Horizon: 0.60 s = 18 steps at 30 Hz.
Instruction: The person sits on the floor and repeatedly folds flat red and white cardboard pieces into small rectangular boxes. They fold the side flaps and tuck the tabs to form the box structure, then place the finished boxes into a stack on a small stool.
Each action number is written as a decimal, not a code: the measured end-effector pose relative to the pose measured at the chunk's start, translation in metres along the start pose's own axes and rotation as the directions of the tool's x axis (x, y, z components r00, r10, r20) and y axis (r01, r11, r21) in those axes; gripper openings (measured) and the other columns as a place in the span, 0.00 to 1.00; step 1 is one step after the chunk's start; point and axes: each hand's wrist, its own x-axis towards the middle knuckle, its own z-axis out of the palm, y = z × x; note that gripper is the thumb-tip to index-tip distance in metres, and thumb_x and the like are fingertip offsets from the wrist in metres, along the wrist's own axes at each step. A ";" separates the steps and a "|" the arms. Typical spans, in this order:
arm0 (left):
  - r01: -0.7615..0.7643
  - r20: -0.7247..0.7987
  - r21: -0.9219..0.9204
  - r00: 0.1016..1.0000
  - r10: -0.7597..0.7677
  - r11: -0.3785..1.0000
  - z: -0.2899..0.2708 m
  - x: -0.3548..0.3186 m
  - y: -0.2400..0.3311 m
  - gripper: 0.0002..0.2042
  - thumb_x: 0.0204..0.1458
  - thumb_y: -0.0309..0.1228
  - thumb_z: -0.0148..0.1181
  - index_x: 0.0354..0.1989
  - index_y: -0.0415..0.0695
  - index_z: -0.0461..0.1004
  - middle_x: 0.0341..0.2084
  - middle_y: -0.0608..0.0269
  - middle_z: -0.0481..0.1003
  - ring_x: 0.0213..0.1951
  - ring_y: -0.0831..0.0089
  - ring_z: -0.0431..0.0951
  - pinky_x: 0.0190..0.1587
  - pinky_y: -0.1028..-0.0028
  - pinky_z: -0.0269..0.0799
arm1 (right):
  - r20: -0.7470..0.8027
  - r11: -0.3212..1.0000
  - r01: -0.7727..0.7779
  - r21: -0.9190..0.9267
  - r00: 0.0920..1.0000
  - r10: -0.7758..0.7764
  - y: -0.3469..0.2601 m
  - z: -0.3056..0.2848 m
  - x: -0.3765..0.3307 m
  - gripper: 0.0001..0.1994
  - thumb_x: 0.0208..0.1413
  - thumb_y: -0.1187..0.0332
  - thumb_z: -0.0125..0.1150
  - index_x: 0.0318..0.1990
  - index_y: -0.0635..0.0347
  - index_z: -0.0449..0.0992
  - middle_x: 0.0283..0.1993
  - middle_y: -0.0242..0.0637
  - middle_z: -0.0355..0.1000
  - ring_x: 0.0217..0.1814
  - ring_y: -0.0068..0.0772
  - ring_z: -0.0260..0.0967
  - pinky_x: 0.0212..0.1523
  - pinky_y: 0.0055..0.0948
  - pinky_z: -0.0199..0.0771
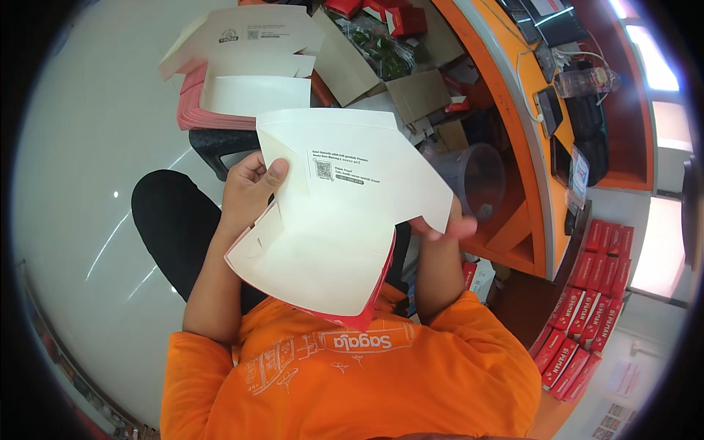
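Note:
A flat cardboard box blank, white inside and red outside, is held open in front of my chest. My left hand grips its left edge with the thumb pressed on the inner face near a printed square code. My right hand holds its right edge from behind, with only the fingertips showing. The blank's lower flap points at my orange shirt.
A stack of unfolded red-and-white blanks lies on a black stool ahead. Brown cartons with red packets stand beyond. A clear plastic tub sits by an orange counter. Folded red boxes are stacked at right.

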 end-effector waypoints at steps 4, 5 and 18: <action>-0.039 -0.065 0.037 0.997 0.042 0.999 0.005 -0.002 0.003 0.16 0.60 0.36 0.68 0.45 0.33 0.77 0.35 0.60 0.82 0.35 0.80 0.82 0.38 0.78 0.78 | -0.491 0.960 -0.066 0.274 0.848 0.198 0.002 0.028 0.018 0.37 0.68 0.39 0.49 0.65 0.69 0.68 0.62 0.50 0.72 0.56 0.47 0.77 0.57 0.47 0.76; -0.043 -0.080 0.056 0.996 0.048 0.997 0.006 0.000 0.002 0.16 0.61 0.35 0.68 0.45 0.33 0.77 0.35 0.60 0.82 0.35 0.80 0.82 0.38 0.78 0.78 | -0.423 0.964 -0.084 0.253 0.887 0.188 0.003 0.023 0.016 0.34 0.69 0.45 0.50 0.68 0.69 0.64 0.63 0.50 0.71 0.59 0.47 0.75 0.59 0.47 0.75; -0.110 0.195 0.140 0.977 0.082 0.984 -0.009 -0.007 0.007 0.20 0.61 0.30 0.63 0.60 0.35 0.71 0.49 0.58 0.79 0.49 0.74 0.79 0.52 0.71 0.75 | -0.490 0.850 -0.526 -0.040 0.751 0.442 -0.002 0.048 0.049 0.36 0.61 0.76 0.61 0.74 0.68 0.52 0.70 0.46 0.64 0.71 0.34 0.63 0.68 0.36 0.65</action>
